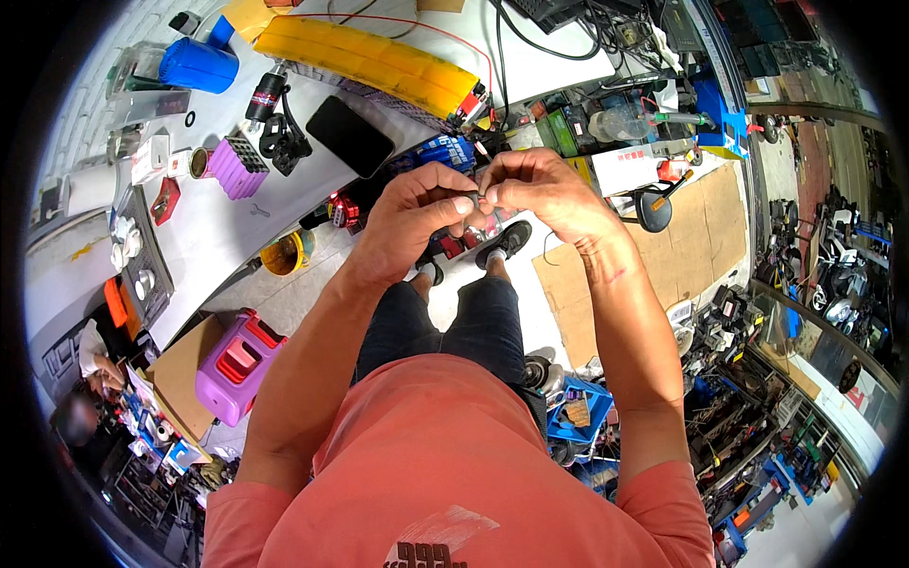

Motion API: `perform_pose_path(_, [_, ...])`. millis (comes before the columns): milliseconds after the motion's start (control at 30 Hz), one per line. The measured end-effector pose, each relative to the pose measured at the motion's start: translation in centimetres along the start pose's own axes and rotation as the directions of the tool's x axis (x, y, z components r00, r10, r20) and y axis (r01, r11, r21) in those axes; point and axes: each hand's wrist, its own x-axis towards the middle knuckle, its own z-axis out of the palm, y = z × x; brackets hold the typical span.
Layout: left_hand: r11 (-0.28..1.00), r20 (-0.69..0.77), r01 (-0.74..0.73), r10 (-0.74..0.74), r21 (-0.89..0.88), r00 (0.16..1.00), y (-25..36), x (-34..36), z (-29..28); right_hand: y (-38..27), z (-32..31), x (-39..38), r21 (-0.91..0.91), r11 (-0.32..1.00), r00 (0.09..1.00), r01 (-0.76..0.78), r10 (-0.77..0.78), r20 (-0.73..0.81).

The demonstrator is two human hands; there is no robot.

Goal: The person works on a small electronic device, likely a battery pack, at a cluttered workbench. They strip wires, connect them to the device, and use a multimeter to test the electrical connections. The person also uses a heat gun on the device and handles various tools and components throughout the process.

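Note:
My left hand and my right hand meet in front of my body, above the gap between the worktable and my feet. Both are closed in a pinch, thumbs against fingers, their tips nearly touching. Between them is a tiny dark and reddish piece, too small and covered to name. Nearest to the left hand, a black smartphone lies on the white worktable. Beyond the hands stretches a long yellow-wrapped pack, a thin red wire running past it.
On the table's left stand a blue cylinder and a purple block with holes. A yellow bucket and a pink-purple plastic case are below. Cardboard covers floor at right, beside a blue crate and piled parts.

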Motion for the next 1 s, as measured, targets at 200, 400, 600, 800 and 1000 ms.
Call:
perform_pose_path(200, [0.999, 0.004, 0.019, -0.019, 0.045, 1.0, 0.5, -0.3, 0.1, 0.6, -0.3, 0.2, -0.071, 0.995, 0.998, 0.066, -0.067, -0.011])
perform_pose_path(400, [0.979, 0.014, 0.079, -0.083, 0.189, 0.996, 0.6, -0.3, -0.6, 1.5, -1.0, -0.1, -0.067, 0.992, 0.993, 0.11, -0.113, -0.038])
perform_pose_path(600, [0.933, -0.002, 0.158, -0.167, 0.324, 0.986, 0.1, -0.5, -0.4, 1.7, -0.3, -0.6, -0.141, 0.985, 0.986, 0.101, -0.118, -0.116])
perform_pose_path(800, [0.989, -0.137, 0.121, -0.109, 0.082, 0.985, -2.5, -0.9, 0.2, 3.3, 2.5, -2.0, -0.048, 0.983, 0.818, 0.175, -0.172, -0.548])
perform_pose_path(1000, [0.995, -0.184, 0.095, -0.091, 0.012, 0.979, -5.5, -1.2, 2.3, 8.3, 7.3, -2.0, 0.404, 0.907, 0.857, 0.122, 0.108, -0.503])
